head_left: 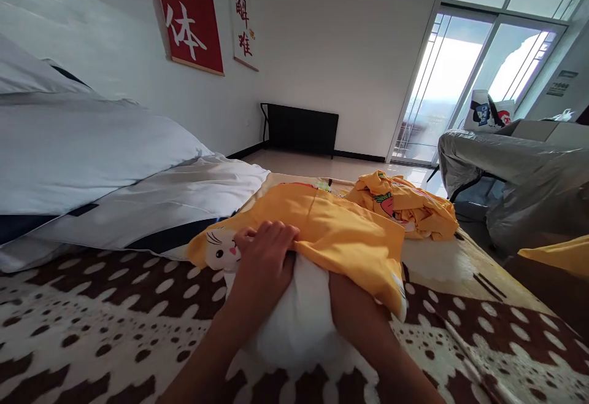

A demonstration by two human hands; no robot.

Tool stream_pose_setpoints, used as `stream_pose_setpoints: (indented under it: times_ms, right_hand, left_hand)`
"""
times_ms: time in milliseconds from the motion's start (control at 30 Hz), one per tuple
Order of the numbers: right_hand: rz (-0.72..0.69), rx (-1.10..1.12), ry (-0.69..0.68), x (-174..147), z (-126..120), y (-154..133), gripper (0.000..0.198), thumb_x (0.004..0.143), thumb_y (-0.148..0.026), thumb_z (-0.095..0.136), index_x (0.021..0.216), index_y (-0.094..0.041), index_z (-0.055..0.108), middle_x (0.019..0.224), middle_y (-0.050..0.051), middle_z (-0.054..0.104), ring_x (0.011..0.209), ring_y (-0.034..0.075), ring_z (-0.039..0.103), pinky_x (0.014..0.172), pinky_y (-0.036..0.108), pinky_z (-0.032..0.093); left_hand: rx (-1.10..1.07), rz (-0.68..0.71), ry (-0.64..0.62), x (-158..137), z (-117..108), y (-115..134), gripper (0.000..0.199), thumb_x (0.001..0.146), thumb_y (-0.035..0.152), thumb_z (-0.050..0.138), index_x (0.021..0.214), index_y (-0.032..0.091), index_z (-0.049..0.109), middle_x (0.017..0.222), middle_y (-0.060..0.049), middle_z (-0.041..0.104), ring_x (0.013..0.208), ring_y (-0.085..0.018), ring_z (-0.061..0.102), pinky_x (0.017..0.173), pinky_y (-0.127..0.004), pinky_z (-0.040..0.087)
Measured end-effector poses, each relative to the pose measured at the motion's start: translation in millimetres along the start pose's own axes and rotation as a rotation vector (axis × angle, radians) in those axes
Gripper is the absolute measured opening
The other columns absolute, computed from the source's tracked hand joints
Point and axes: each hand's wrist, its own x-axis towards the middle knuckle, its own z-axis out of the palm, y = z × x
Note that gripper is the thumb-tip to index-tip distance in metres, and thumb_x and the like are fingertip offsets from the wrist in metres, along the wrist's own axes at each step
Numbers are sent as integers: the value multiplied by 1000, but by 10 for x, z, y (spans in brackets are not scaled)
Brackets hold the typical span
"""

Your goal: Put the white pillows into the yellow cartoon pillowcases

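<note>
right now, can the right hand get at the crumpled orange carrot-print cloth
Probably not directly: a spread orange cloth printed with whiskers covers the right hand; the crumpled cloth lies just beyond.

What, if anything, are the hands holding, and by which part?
The left hand grips the yellow cat-print fabric cover by its near edge; the right hand is hidden beneath it, so its hold cannot be told.

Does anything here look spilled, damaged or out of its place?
I see nothing spilled or damaged. Only the carrot-print yellow cloth looks untidy: it lies crumpled near the far edge of the patterned bedspread, while the yellow animal-face cloth in the left hand is spread flatter.
</note>
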Motion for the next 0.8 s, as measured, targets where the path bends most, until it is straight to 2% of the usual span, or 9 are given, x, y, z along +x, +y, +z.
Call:
stream_pose_setpoints:
  times_ms: [100,133,200,233,300,433,600,700,800]
  right_hand:
    - [-26,-113,-36,-121,-139,-302,51,76,-1,42,125,-10,54,108,21,66,99,34,63,83,49,52]
    - [-53,-108,10,-194,-151,-423,54,77,-3,41,130,-10,50,116,20,63,106,35,60,85,49,51]
    - [-83,-89,198,-356,-83,-658,55,81,-7,38,135,-13,44,125,18,59,116,33,55,92,51,49]
    - [-76,-75,283,-430,-7,-759,54,82,-8,37,135,-16,45,123,16,60,117,32,55,94,52,47]
    - [-63,-63,344,-529,180,-907,48,84,-10,37,130,-17,50,119,15,63,117,32,55,95,52,47]
    - [-18,-183,214,-513,417,-995,39,86,-16,40,120,-13,58,121,20,61,118,38,53,94,56,45]
    - [-84,-380,41,-354,379,-890,35,88,-24,46,119,-13,59,124,20,59,116,34,54,96,52,44]
    - [-118,-410,10,-253,380,-763,40,89,-25,46,124,-6,55,122,22,59,112,31,56,95,47,45]
    - [-112,-384,-88,-145,379,-647,45,88,-27,50,127,-4,51,118,23,61,106,30,57,93,46,44]
  left_hand:
    - [-14,-93,87,36,-9,-139,16,71,11,44,82,21,48,78,-2,58,81,-22,52,79,-41,28]
    - [-49,-131,98,44,-14,-168,13,70,13,46,80,21,48,76,-1,57,80,-21,52,79,-40,29]
    - [-154,-217,95,54,-27,-195,8,68,17,48,75,21,48,74,0,57,78,-20,53,79,-38,34]
    - [-212,-257,90,57,-35,-194,8,67,19,48,74,21,48,74,1,57,77,-19,53,77,-36,36]
    - [-311,-321,79,59,-51,-170,8,65,20,49,72,21,49,75,2,58,74,-17,52,73,-31,39]
    - [-437,-400,92,53,-84,-100,8,63,19,50,71,21,49,73,3,56,71,-13,51,67,-24,41]
    - [-459,-423,96,24,-129,-25,9,61,20,52,69,20,50,69,5,57,67,-11,52,64,-19,42]
    - [-364,-334,132,-13,-147,28,8,62,19,52,69,20,51,68,6,58,64,-10,53,64,-18,42]
    - [-257,-173,194,-43,-160,74,11,64,13,49,71,21,51,67,7,58,61,-8,53,61,-15,42]
